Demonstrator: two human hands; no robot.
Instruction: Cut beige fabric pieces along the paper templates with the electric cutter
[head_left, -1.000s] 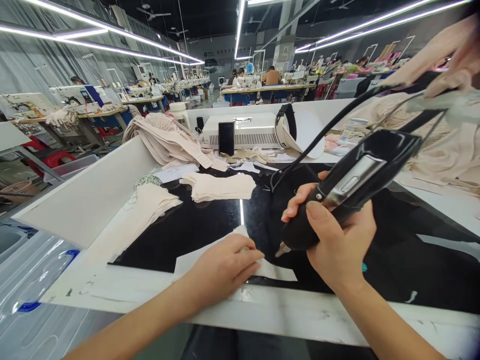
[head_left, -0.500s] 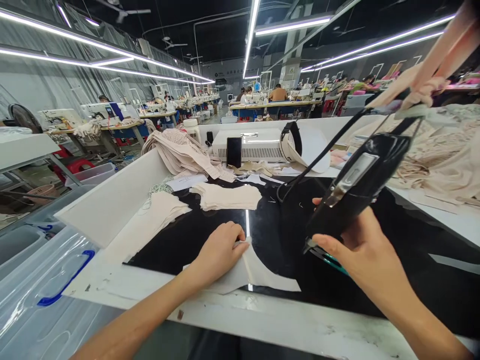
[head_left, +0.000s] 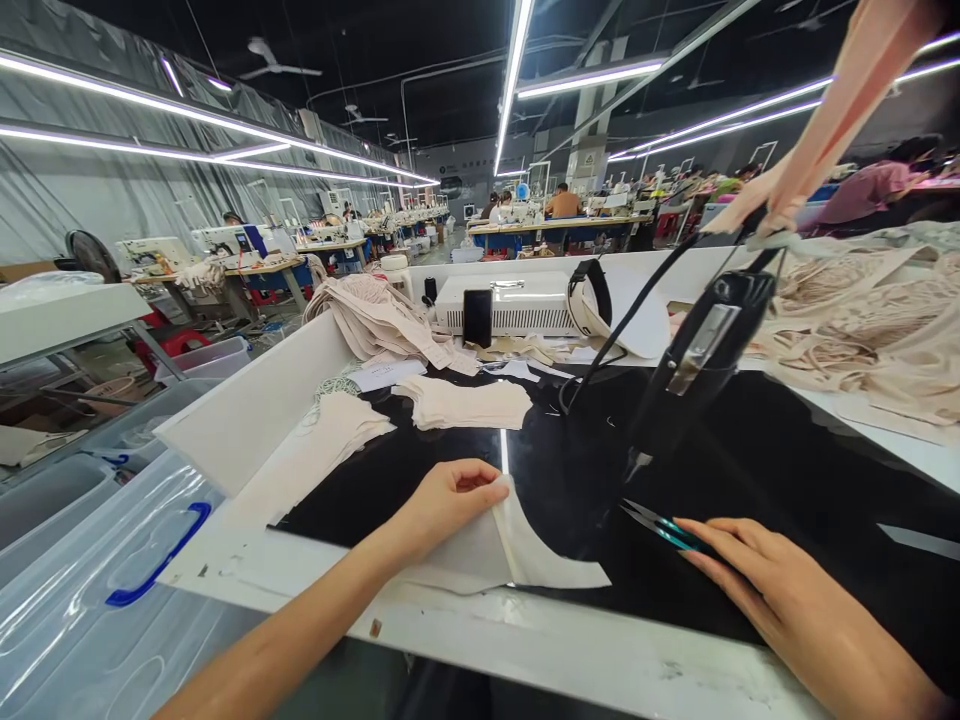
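Note:
My left hand (head_left: 450, 510) pinches the upper edge of a pale fabric piece (head_left: 559, 560) between thumb and fingers, near the front edge of the table. The piece has a seam down its middle and a curved right side. At the right, the thumb and fingertips of my right hand (head_left: 772, 590) close around the teal handles of thread snips (head_left: 660, 528), low over the black surface, blades pointing left. A black handheld tool (head_left: 694, 350) with a metal plate hangs tilted from a pink strap (head_left: 832, 130), just beyond the snips and apart from my hand.
Beyond the black work surface (head_left: 585, 470) are stacked fabric pieces (head_left: 469, 402), a phone (head_left: 477, 316) and a white metal box (head_left: 517, 300). Heaped fabric (head_left: 885, 320) lies right. Clear plastic bins (head_left: 82, 570) stand left. A black cable (head_left: 637, 320) runs to the tool. People sit at sewing machines behind.
My right hand has let go of the black tool, which now hangs free, and has moved down to the snips. My left hand stays at the fabric piece, its fingers slightly raised.

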